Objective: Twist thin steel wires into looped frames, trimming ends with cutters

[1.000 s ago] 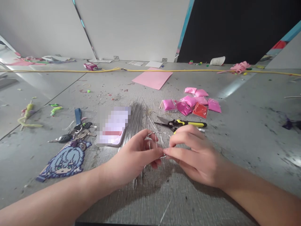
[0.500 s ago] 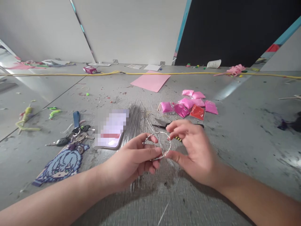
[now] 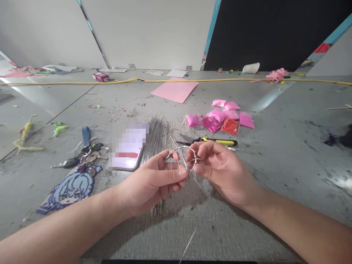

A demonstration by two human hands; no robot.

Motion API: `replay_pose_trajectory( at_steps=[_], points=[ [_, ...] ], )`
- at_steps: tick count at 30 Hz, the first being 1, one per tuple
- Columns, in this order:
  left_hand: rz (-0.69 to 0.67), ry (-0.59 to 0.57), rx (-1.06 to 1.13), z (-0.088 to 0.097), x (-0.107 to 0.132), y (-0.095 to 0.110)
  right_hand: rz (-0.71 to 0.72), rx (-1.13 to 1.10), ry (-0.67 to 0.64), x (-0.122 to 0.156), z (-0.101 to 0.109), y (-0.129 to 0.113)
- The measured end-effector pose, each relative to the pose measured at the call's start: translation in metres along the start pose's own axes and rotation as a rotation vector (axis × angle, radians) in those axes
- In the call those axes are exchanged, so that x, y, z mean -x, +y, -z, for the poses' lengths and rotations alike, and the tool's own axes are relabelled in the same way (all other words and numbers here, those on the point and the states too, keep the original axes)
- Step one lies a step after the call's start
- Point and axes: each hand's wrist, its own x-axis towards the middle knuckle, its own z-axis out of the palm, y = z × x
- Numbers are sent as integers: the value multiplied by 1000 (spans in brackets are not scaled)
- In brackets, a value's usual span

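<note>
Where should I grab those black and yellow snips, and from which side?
I'd take the snips by the visible yellow-and-black handle, coming from the right. They lie flat with the blades pointing left, so that end looks safest; part of them is hidden, though.

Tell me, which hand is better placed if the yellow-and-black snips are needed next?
Probably the right hand: the snips lie just beyond its fingers, while the left hand, farther off, pinches the wire ring.
</note>
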Motion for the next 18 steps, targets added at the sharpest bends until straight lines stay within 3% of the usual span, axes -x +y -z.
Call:
replay_pose_trajectory(
  at_steps=[8,18],
  points=[
    [-22,-9,-79,0,-1,0,16,-122,-202,1,-2,2],
    [-51,61,-95,2,-1,-2,63,94,-188,0,-1,2]
  ],
)
